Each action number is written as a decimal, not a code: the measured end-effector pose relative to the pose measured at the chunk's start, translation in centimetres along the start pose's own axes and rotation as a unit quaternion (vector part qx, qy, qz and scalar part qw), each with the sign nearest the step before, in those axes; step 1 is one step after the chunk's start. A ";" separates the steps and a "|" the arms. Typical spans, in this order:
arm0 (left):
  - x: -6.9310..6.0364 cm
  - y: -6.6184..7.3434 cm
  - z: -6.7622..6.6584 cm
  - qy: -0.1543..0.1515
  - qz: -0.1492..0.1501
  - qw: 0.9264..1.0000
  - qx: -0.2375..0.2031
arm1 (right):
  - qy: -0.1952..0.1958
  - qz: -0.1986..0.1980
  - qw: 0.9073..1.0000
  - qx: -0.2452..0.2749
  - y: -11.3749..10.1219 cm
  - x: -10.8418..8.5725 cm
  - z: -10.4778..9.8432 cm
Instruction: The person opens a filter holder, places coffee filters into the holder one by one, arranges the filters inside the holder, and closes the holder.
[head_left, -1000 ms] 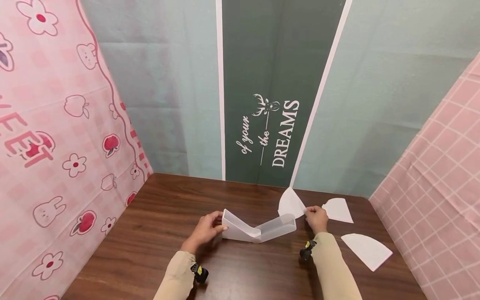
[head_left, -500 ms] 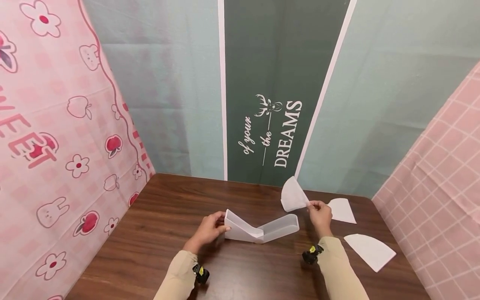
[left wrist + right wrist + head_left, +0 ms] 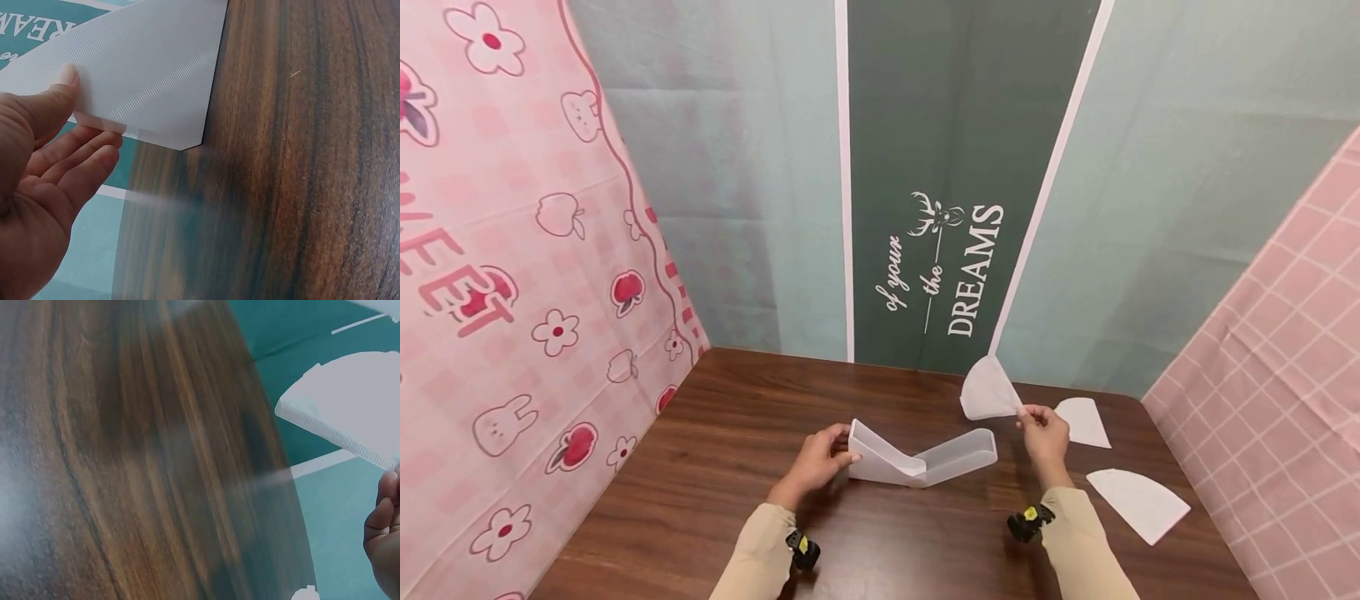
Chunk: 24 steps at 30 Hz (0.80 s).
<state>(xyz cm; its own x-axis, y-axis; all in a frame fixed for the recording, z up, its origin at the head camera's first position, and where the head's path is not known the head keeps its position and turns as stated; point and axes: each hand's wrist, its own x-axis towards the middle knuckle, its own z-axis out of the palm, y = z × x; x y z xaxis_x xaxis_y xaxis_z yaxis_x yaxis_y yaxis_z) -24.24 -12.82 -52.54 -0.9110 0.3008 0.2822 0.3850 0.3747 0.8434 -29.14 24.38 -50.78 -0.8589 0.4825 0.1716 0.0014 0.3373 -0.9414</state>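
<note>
While the left hand [image 3: 822, 458] steadies one end, a translucent case [image 3: 886, 461] stands open at the centre of the table [image 3: 760, 396], its two trough-like halves meeting in a wide V. Grip on this item: thumb on the near wall, the other fingers behind, pinching the left end; finely ridged plastic, per the left wrist view.

White fan-shaped paper [image 3: 988, 392], one piece, with a crimped straight edge: located at the far side of the table, right of centre, beyond the case's right half. Held by the right hand [image 3: 1045, 435], thumb and fingers narrowed to a pinch on its near right corner.

Further paper, two pieces, both white and flat on the table: a far piece [image 3: 1084, 422] just right of the right hand; a fan-shaped near piece [image 3: 1138, 502] toward the right edge.

Lettering, far side: a dark green cloth panel [image 3: 955, 100] printed in white, set sideways, reading "of your", "the" and "DREAMS", with an antlered deer head. Part of this print shows in the left wrist view also.

Lettering, left side: a pink cloth [image 3: 512, 242] with "WEET" in red, cut by the picture's edge, among flowers, apples and rabbits.

Right side: a pink checked cloth [image 3: 1292, 375].
</note>
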 end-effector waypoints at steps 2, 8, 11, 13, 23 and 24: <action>0.0 0.0 0.0 0.000 0.001 1.000 -0.001 | 0.000 -0.005 1.000 0.013 -0.3 -0.3 0.0; 0.0 -0.1 0.0 0.004 0.001 1.000 0.005 | -0.004 -0.026 0.998 0.063 -0.7 -0.9 0.2; 0.0 -0.1 0.0 0.002 0.000 1.000 0.002 | -0.017 -0.040 0.990 0.134 1.2 -0.1 0.4; 0.0 -0.1 0.0 0.001 0.000 1.000 -0.001 | -0.024 -0.049 0.986 0.159 1.5 -0.1 0.4; 0.1 -0.1 0.0 -0.001 -0.001 1.000 -0.003 | -0.014 -0.044 0.989 0.138 -2.2 -2.1 0.1; 0.1 -0.1 0.1 -0.001 -0.001 1.000 -0.003 | -0.015 -0.037 0.990 0.135 -2.6 -2.3 0.0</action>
<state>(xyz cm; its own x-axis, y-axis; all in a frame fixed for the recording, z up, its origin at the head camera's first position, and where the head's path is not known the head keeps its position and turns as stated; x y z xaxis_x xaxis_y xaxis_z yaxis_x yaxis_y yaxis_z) -24.34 -12.78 -52.61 -0.9118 0.3008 0.2795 0.3816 0.3697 0.8471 -27.21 22.39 -48.74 -0.8661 0.4392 0.2386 -0.1962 0.1403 -0.9705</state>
